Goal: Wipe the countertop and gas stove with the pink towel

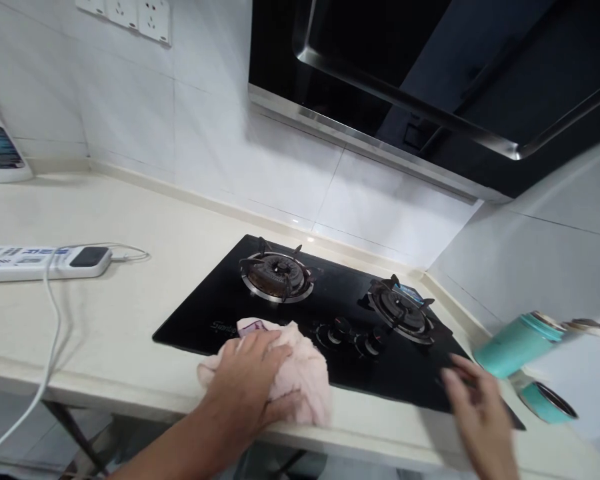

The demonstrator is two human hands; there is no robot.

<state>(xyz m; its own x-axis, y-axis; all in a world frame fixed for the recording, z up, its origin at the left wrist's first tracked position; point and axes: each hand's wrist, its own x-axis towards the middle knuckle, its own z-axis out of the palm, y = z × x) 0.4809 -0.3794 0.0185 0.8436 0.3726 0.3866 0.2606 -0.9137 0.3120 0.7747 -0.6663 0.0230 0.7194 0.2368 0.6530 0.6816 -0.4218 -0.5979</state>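
My left hand (247,373) presses on a crumpled pale pink cloth (305,377), its fingers bent into the fabric. The cloth lies over the front edge of a black glass gas cooktop (205,313) and onto the counter. Off to the right, my right hand (480,407) hangs near the cooktop's front right corner, slightly blurred, with thumb and fingers apart and nothing seen in it. Two black control knobs, a left knob (339,330) and a right knob (373,341), sit between the hands. Behind them are the left burner (280,275) and the right burner (403,310).
Right of the cooktop stand a teal bottle (513,347) and a teal cup (547,403). A white power strip (30,263) with a trailing cable (55,327) lies on the left counter (120,300). Behind it is a white bottle (0,150). A black range hood (405,87) overhangs the cooktop.
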